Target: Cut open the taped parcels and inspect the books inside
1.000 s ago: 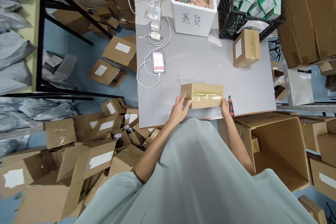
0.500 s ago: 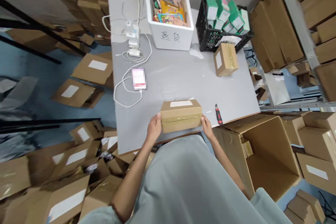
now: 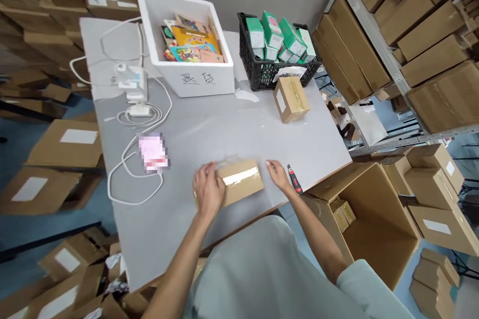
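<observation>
A small cardboard box (image 3: 241,182) lies at a slant near the table's front edge. Along its upper face runs a white label strip, with shiny tape beside it. My left hand (image 3: 208,187) grips the box's left end, fingers over the top. To the right of the box, a short gap away, my right hand (image 3: 277,175) is off it, with loosely bent fingers and nothing visible in them. Just beyond that hand lies a red and black utility knife (image 3: 295,179).
On the table (image 3: 187,134) are a white foam box (image 3: 204,79) of booklets, a black crate (image 3: 258,72) of green cartons, another taped box (image 3: 292,99), a blurred-out device (image 3: 153,152) and white cables. A large open carton (image 3: 381,224) stands at right, holding small boxes.
My right hand has let go of the box and moved clear of its right end. The box has turned and tilted, and my left hand now reaches over its end. The camera view has shifted.
</observation>
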The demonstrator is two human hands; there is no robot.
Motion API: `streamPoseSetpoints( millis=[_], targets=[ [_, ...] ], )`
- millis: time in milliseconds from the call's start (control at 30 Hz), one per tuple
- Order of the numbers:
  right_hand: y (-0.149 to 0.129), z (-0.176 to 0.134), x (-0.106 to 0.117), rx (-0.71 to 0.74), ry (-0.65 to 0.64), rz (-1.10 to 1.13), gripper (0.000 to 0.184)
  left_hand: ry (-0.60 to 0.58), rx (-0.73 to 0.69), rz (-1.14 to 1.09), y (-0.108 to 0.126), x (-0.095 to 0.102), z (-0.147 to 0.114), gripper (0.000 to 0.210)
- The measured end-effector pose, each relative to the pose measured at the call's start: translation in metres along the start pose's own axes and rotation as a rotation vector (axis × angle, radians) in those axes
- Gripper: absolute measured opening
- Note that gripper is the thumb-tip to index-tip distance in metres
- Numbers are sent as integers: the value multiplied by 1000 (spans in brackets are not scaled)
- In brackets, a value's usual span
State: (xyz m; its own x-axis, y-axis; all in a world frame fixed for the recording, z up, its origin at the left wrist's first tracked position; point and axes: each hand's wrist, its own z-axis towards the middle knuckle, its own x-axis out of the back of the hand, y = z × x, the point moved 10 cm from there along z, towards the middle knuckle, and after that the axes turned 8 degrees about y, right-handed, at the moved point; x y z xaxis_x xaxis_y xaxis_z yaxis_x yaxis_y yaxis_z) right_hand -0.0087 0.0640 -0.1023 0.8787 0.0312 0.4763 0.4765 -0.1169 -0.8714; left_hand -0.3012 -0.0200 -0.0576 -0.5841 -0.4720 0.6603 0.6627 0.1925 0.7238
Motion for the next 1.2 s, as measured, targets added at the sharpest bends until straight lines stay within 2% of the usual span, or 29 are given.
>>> streamPoseSetpoints(
  millis=[100, 200, 267, 367, 467, 600, 667, 767, 833, 900, 967, 1033, 1133, 1200],
  targets=[
    [-7, 76, 52, 42, 144, -27, 84, -47, -87, 90, 21, -22, -10, 51],
    [-24, 166, 110, 104, 387, -179, 105, -34, -123, 178, 25, -27, -14, 49],
    [-27, 225, 125, 41, 428, -324, 118, -28, -160, 256, 25, -25, -14, 45],
    [-17, 289, 118, -125, 323, -495, 132, -19, -254, 383, 27, -21, -14, 39],
    [-12, 310, 111, -128, 285, -579, 129, -13, -317, 451, 28, -19, -14, 36],
    [-2, 295, 119, -11, 333, -620, 122, -9, -329, 458, 27, -18, -14, 35],
    [9, 284, 134, -64, 440, -621, 122, -14, -313, 451, 26, -18, -15, 35],
    [26, 276, 151, -288, 683, -545, 129, -24, -301, 454, 25, -20, -16, 36],
    [31, 286, 141, -423, 730, -435, 132, -27, -295, 462, 24, -20, -17, 37],
    [27, 310, 115, -480, 642, -337, 130, -22, -287, 459, 24, -20, -16, 37],
    [13, 338, 87, -437, 509, -264, 125, -14, -292, 453, 25, -20, -16, 36],
    [-7, 356, 63, -324, 399, -195, 118, -5, -314, 459, 28, -21, -16, 35],
    [-30, 348, 33, -161, 256, -106, 106, 3, -328, 466, 29, -23, -17, 34],
    [-34, 313, 9, -123, 123, -56, 103, 0, -306, 446, 27, -24, -17, 34]
  ],
)
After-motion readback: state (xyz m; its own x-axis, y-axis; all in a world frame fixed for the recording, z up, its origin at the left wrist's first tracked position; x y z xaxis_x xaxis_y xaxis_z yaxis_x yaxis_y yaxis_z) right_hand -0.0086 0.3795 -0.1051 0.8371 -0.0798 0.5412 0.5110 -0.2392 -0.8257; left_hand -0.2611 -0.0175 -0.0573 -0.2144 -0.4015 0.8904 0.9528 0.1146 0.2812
